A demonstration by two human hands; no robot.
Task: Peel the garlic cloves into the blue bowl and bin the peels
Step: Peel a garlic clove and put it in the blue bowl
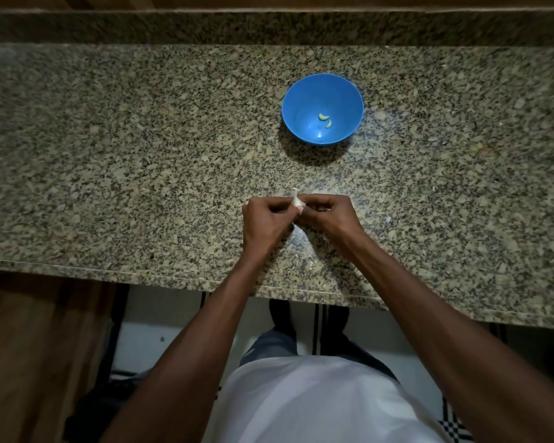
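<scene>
1. We see one garlic clove (297, 201) held up between the two hands, just above the granite counter (141, 155) and a little way in from its near edge.
2. The left hand (266, 220) has its fingers curled inward, and its fingertips pinch the clove from the left side.
3. The right hand (328, 215) is curled the same way and pinches the clove from the right, so the two sets of fingertips meet on it; a pale tip of skin sticks up above them.
4. The blue bowl (301, 91) stands farther back on the counter, beyond the hands and slightly to their right, well apart from them.
5. We count two peeled cloves (323, 117) in the bowl, lying close together to the right of its middle.
6. We count one bowl and one clove in hand; a small pale scrap (388, 220) lies on the counter to the right of the right hand, and we cannot tell whether it is peel or a clove.
7. A few thin pale flakes (311, 262) show on the stone below the hands, near the front edge; their number is too faint to count.
8. The counter runs wide to both sides, with bare stone between hands and bowl.
9. A raised granite ledge (269, 27) bounds the far side, and the near edge runs just behind the wrists.
</scene>
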